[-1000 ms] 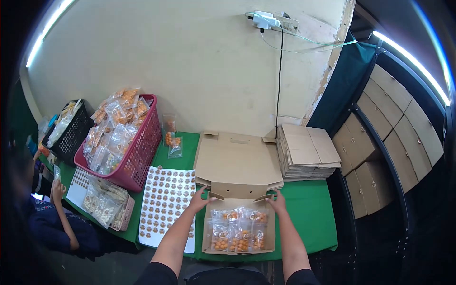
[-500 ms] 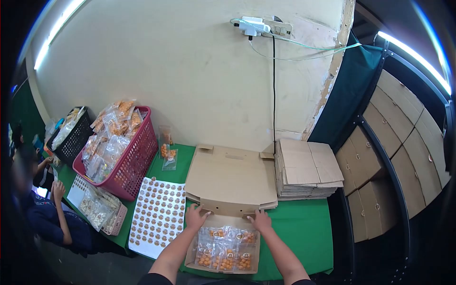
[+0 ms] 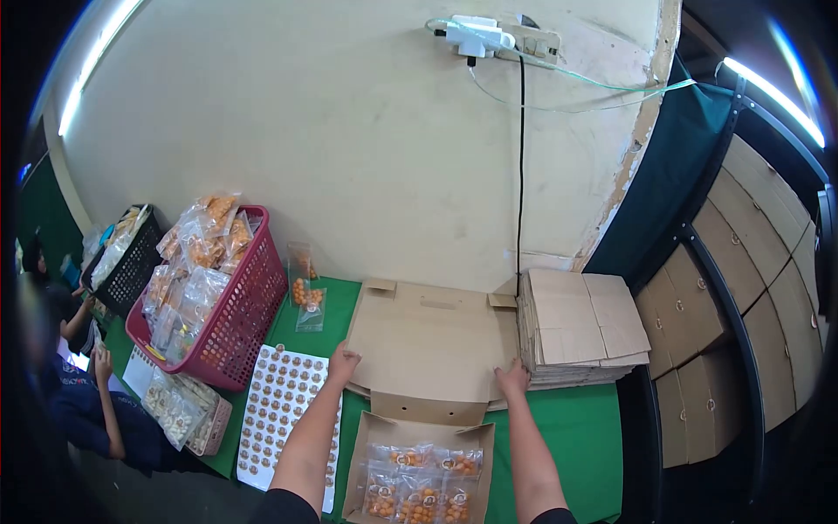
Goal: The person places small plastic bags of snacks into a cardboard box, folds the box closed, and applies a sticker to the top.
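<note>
An open cardboard box point(image 3: 355, 476) lies in front of me on the green table, its lid point(image 3: 428, 345) folded back flat toward the wall. Inside the box are several clear bags point(image 3: 423, 493) of orange, ball-like pieces, each with a round sticker. My left hand point(image 3: 344, 363) is closed on the lid's left edge. On the opposite edge, my right hand point(image 3: 512, 377) grips the lid with its fingers partly hidden. A sheet of round stickers point(image 3: 292, 402) lies left of the lid, near my left forearm.
A pink basket point(image 3: 231, 323) heaped with bagged snacks stands at the left, a black basket point(image 3: 131, 271) beyond it. Flattened cardboard boxes point(image 3: 580, 319) are stacked at the right. Two small bags point(image 3: 307, 297) sit by the wall. A person point(image 3: 100, 402) works at far left. Shelved boxes point(image 3: 681, 323) stand right.
Both hands have moved from the box's hinge side up to the lid's left and right edges. The lid's side flaps and the box's far corners show more now. The whole view has shifted slightly.
</note>
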A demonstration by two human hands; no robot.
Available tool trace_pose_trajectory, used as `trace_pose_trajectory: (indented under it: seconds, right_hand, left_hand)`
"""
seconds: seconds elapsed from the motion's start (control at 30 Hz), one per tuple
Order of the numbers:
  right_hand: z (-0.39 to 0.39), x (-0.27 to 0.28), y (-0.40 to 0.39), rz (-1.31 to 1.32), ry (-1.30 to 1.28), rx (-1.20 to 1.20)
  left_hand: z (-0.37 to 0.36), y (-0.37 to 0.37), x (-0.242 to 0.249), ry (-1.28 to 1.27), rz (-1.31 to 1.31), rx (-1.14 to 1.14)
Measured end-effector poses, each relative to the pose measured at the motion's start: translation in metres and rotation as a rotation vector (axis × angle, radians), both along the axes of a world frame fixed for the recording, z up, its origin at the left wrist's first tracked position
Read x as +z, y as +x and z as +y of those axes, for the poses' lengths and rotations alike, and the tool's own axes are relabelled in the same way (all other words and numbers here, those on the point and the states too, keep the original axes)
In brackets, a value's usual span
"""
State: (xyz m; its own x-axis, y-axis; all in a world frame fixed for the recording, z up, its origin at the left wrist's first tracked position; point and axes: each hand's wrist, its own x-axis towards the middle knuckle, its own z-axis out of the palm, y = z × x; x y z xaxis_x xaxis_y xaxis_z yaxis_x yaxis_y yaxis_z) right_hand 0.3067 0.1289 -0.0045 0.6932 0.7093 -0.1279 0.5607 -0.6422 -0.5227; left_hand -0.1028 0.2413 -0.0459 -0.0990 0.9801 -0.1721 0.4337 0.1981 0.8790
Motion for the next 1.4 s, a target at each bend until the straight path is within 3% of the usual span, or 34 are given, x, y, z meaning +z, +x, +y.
trace_pose_trajectory:
  seconds: [0.13,0.2,0.23,0.3,0.33,0.4,0.43,0.47,0.53,0.6,0.67,0.8,0.83,0.9,0.93,1.0,1.13,1.2,1.27,1.33,1.4]
  right_hand:
    - [0.010,-0.001,0.000,0.052,-0.005,-0.077]
    - [0.017,-0.012,0.004,-0.009,0.289,-0.076]
    - [0.015,-0.016,0.009,-0.010,0.280,-0.080]
    - [0.016,-0.018,0.019,0.274,0.398,-0.046]
    - [0.014,-0.019,0.021,0.271,0.389,-0.050]
    - [0.007,-0.021,0.026,0.471,0.716,0.100]
    - [0.001,-0.004,0.019,0.471,0.708,0.098]
    - [-0.009,0.015,0.013,0.518,0.729,0.083]
    - [-0.030,0.036,0.005,0.568,0.747,0.065]
    - [-0.052,0.038,0.002,0.671,0.935,0.089]
    - [-0.081,0.043,0.002,0.714,0.890,0.090]
    - [-0.141,0.051,-0.009,0.781,0.817,0.147]
    - [-0.155,0.037,-0.007,0.782,0.821,0.151]
    - [-0.181,0.007,-0.001,0.643,0.486,0.242]
    - [-0.189,0.003,-0.007,0.643,0.490,0.244]
    - [-0.198,-0.003,-0.021,0.993,0.782,0.204]
    - [-0.218,-0.016,-0.031,0.992,0.805,0.241]
    - [-0.225,-0.046,-0.022,1.018,0.776,0.277]
    - [-0.234,-0.042,-0.027,0.820,0.670,0.315]
    - [-0.247,-0.028,-0.030,0.832,0.653,0.336]
    - [-0.258,-0.007,-0.039,0.606,0.536,0.488]
  left_hand:
    - [0.015,0.011,0.006,-0.100,-0.076,0.037]
    - [0.003,0.028,0.038,-0.015,0.594,0.182]
    - [0.005,0.025,0.033,-0.022,0.596,0.175]
    - [0.018,0.012,0.018,-0.193,0.385,0.244]
    - [0.021,0.010,0.010,-0.202,0.385,0.239]
    - [0.023,0.006,-0.003,-0.052,-0.166,0.394]
    - [0.021,0.005,0.002,-0.005,-0.374,0.387]
    - [0.017,0.003,0.008,-0.010,-0.373,0.387]
    - [0.002,-0.004,0.025,0.061,-0.892,0.333]
    - [-0.026,-0.012,0.047,0.052,-0.929,0.277]
    - [-0.060,-0.007,0.080,0.120,-1.113,0.373]
    - [-0.121,-0.006,0.096,0.256,-1.040,0.414]
    - [-0.132,-0.017,0.072,0.262,-1.041,0.413]
    - [-0.151,-0.047,0.009,0.164,-1.040,0.275]
    - [-0.165,-0.044,0.016,0.129,-1.028,0.223]
    - [-0.188,-0.043,0.040,0.051,-0.963,-0.053]
    - [-0.218,-0.051,0.036,-0.063,-0.985,-0.140]
    - [-0.235,-0.055,0.039,-0.061,-0.790,-0.242]
    - [-0.249,-0.053,0.053,-0.169,-0.753,-0.255]
    - [-0.256,-0.052,0.060,-0.224,-0.687,-0.231]
    - [-0.264,-0.053,0.060,-0.284,-0.616,-0.201]
